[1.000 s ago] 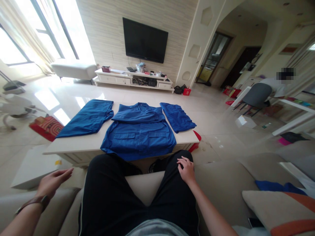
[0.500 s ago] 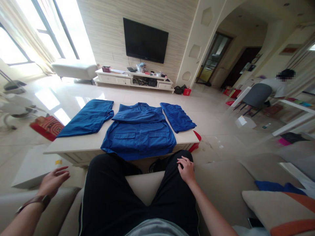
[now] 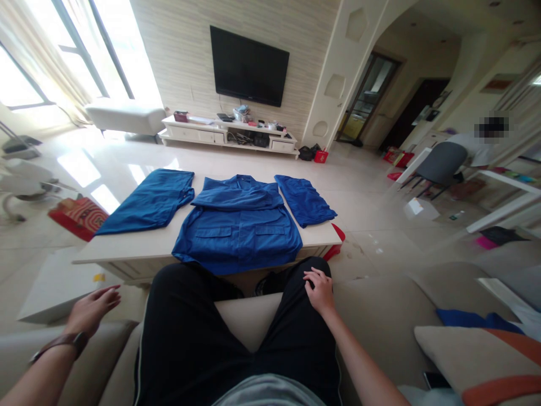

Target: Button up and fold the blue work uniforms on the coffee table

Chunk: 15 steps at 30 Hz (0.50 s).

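Note:
My left hand (image 3: 93, 309) is held out over the sofa's left side, fingers stretched, holding nothing. My right hand (image 3: 318, 288) rests on my right knee with its fingers spread. In front of my knees, a blue jacket (image 3: 236, 225) lies on the white coffee table (image 3: 313, 237), its sleeves folded across the upper part and its lower hem hanging over the near edge. Folded blue trousers (image 3: 147, 200) lie to its left. To its right is another folded blue garment (image 3: 305, 200). Neither hand touches the clothes.
A patterned red bag (image 3: 80, 217) stands left of the table, near a white low box-like surface (image 3: 54, 287). Cushions (image 3: 477, 355) lie on the sofa at right. A TV stand (image 3: 190, 132) is along the far wall. Another person (image 3: 477, 144) sits far right.
The view has shifted very slightly. My hands and the blue clothes stay essentially where they were.

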{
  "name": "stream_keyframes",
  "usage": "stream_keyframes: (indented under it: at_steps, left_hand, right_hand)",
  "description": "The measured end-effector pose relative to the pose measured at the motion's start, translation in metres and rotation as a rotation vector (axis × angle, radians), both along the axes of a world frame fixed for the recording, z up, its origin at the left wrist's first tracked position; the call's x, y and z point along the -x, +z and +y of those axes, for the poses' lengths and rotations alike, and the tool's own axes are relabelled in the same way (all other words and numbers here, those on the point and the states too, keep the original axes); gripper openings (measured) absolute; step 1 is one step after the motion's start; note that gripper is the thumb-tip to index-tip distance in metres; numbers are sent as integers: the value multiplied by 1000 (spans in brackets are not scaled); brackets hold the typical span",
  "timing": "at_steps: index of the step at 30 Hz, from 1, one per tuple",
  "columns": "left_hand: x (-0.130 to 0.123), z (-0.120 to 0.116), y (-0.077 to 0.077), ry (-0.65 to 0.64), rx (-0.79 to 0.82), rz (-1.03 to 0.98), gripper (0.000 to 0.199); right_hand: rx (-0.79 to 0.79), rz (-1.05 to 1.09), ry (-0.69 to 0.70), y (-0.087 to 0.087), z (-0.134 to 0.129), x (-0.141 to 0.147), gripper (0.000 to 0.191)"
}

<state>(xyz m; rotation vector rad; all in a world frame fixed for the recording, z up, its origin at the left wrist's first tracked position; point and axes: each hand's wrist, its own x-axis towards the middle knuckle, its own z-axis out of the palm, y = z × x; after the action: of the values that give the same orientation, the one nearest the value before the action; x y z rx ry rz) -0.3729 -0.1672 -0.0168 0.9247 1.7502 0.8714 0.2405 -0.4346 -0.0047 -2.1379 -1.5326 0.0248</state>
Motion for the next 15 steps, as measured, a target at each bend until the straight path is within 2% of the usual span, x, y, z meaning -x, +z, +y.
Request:
stream_keyframes:
  at_steps: [7,10,15]
  left_hand:
    - [0,7,-6,60,2,-53,32]
    - [0,8,-5,1,6,-39,34]
    - [-7,4,6,-119,48,88,47]
  right_hand:
    - [-3,-2,-6,0,0,0,21]
    - [-1,-2,-5,-1,1,-1,21]
    - [4,2,-6,-1,0,-1,22]
